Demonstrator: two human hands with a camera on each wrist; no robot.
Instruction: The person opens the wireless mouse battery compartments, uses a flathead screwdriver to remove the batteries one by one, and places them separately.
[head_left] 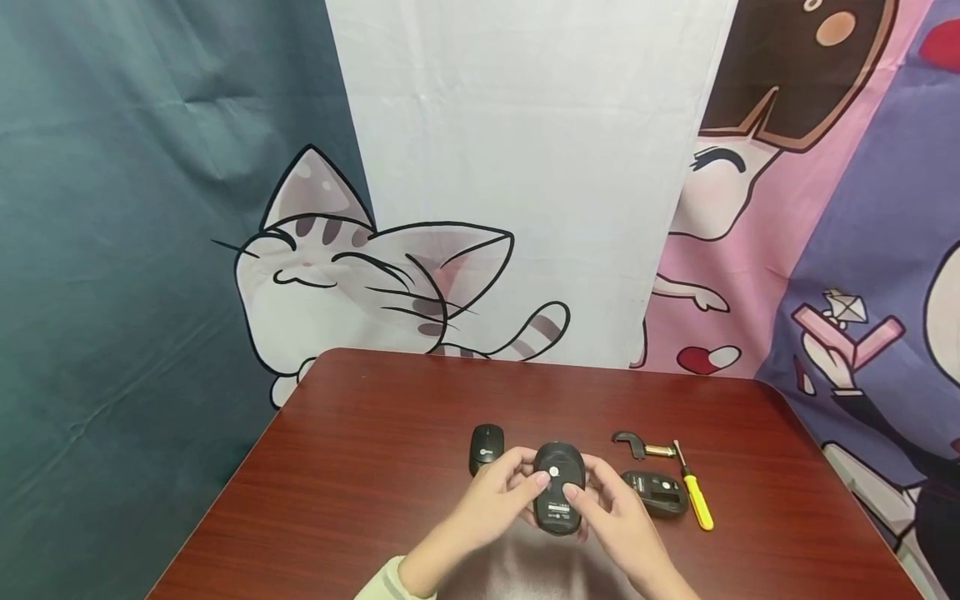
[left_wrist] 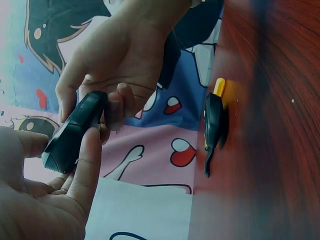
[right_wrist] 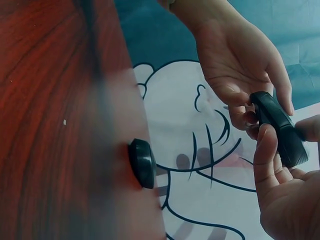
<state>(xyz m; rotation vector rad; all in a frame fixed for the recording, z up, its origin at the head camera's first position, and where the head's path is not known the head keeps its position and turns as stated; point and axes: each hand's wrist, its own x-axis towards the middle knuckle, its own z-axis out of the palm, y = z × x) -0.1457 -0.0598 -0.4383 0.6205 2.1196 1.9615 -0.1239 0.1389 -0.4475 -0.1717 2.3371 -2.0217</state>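
Observation:
A black computer mouse (head_left: 559, 504) is held up over the table with its underside, a pale round spot and a label, facing the head camera. My left hand (head_left: 487, 502) grips one side of it, thumb on the underside. From the other side my right hand (head_left: 621, 525) holds it too, its thumb also pressed on the underside. In the left wrist view the mouse (left_wrist: 75, 132) appears edge-on between the fingers of both hands. The right wrist view likewise gives the mouse (right_wrist: 280, 127) from its side, fingertips at both ends.
Left of the hands, another black mouse (head_left: 487, 446) lies on the brown table (head_left: 360, 467). Right of them lies an upturned mouse (head_left: 662, 493) with an opening in its underside. Around it are a curved black cover (head_left: 628, 442), a battery (head_left: 660, 451) and a yellow-handled screwdriver (head_left: 698, 500).

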